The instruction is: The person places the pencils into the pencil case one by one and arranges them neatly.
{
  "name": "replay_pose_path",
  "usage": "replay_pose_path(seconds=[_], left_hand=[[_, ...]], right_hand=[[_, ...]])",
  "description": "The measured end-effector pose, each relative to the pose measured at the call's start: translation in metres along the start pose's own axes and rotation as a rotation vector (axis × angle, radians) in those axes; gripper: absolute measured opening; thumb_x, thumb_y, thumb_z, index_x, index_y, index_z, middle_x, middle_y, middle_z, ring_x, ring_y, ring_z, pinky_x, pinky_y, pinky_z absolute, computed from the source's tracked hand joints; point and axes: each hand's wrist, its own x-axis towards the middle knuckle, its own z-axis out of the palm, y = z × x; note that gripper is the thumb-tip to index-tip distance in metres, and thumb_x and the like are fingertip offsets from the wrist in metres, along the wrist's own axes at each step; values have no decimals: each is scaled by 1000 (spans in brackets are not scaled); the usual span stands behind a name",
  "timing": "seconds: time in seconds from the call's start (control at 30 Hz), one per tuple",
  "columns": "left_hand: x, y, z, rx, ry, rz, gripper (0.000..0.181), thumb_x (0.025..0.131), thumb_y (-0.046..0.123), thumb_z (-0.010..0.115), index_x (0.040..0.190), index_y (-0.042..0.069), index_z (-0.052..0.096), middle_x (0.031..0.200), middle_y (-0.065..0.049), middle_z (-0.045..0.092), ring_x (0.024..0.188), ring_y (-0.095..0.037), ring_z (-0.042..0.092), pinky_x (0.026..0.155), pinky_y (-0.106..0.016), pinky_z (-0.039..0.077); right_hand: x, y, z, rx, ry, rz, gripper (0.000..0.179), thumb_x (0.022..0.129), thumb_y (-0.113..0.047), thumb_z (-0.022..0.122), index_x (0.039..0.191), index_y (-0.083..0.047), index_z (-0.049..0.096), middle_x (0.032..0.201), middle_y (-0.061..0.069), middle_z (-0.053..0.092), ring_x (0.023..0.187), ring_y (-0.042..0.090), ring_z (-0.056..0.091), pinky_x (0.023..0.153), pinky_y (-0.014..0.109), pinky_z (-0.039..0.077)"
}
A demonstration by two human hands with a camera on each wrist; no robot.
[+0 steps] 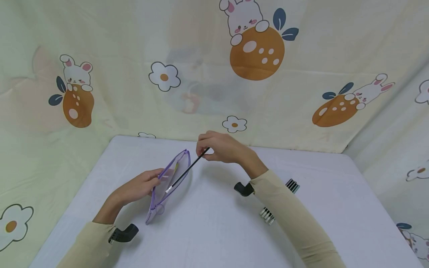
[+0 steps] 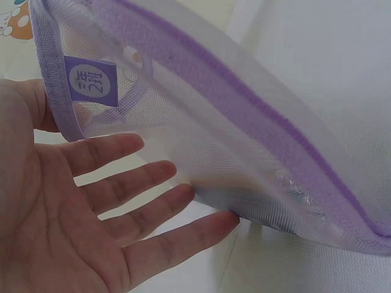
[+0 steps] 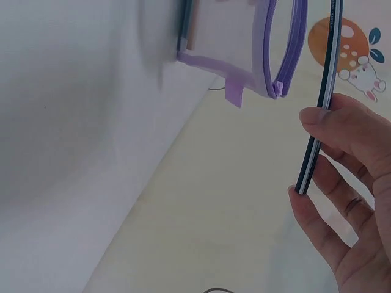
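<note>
A see-through mesh pencil pouch [image 1: 153,199] with a purple zip edge stands tilted above the table, its mouth spread open. My left hand [image 1: 137,188] holds it by the near left side, thumb on one face and long straight fingers [image 2: 165,244] along the other. Between thumb and fingertips, my right hand [image 1: 222,147] pinches a dark striped pencil [image 1: 191,167] near its upper end. The pencil slants down to the left, its pale lower end over the pouch mouth. Inside the pouch, a brown stick [image 3: 193,27] and a dark one show through the mesh.
Dark sticks [image 1: 292,186] and pale-ended ones [image 1: 267,216] lie on the white table [image 1: 207,230], partly hidden by the right sleeve [image 1: 295,219]. A patterned curtain [image 1: 201,93] hangs behind the far edge. A black wrist mount [image 1: 124,233] sticks out beside the left sleeve.
</note>
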Motion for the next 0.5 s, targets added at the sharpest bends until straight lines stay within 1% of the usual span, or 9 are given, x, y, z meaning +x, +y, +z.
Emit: replay_pose_path(seconds=[0.1, 0.2, 0.23, 0.33, 0.5], left_hand=[[0, 1, 0, -1, 0, -3, 42, 104, 10, 37, 143, 0, 49, 118, -21, 52, 105, -34, 53, 77, -41, 56], [0, 1, 0, -13, -7, -12, 46, 104, 11, 37, 148, 0, 46, 132, -24, 54, 109, -36, 55, 80, -46, 58], [0, 1, 0, -11, -6, -16, 47, 104, 12, 37, 149, 0, 44, 137, -25, 52, 110, -37, 56, 81, -47, 58], [0, 1, 1, -4, -5, -25, 50, 104, 13, 37, 152, 1, 42, 146, -26, 49, 114, -38, 55, 83, -48, 58], [1, 1, 1, 28, 2, -24, 49, 104, 13, 37, 151, 2, 45, 145, -24, 51, 117, -38, 50, 81, -46, 57]], right_hand=[[4, -3, 3, -26, -5, -12, 15, 88, -15, 78, 95, -27, 72, 99, -14, 61, 99, 7, 53, 81, 26, 48], [7, -7, 5, -42, -10, -28, 15, 89, -15, 78, 96, -26, 72, 99, -13, 61, 98, 8, 53, 79, 27, 48], [8, -8, 5, -49, -12, -33, 14, 89, -15, 78, 97, -26, 72, 100, -13, 61, 98, 8, 52, 78, 27, 48], [11, -12, 6, -52, -18, -37, 14, 90, -16, 77, 97, -26, 72, 100, -13, 61, 98, 9, 52, 77, 27, 48], [18, -18, 8, -49, -33, -35, 13, 90, -17, 77, 97, -26, 72, 101, -13, 61, 99, 8, 52, 79, 27, 48]])
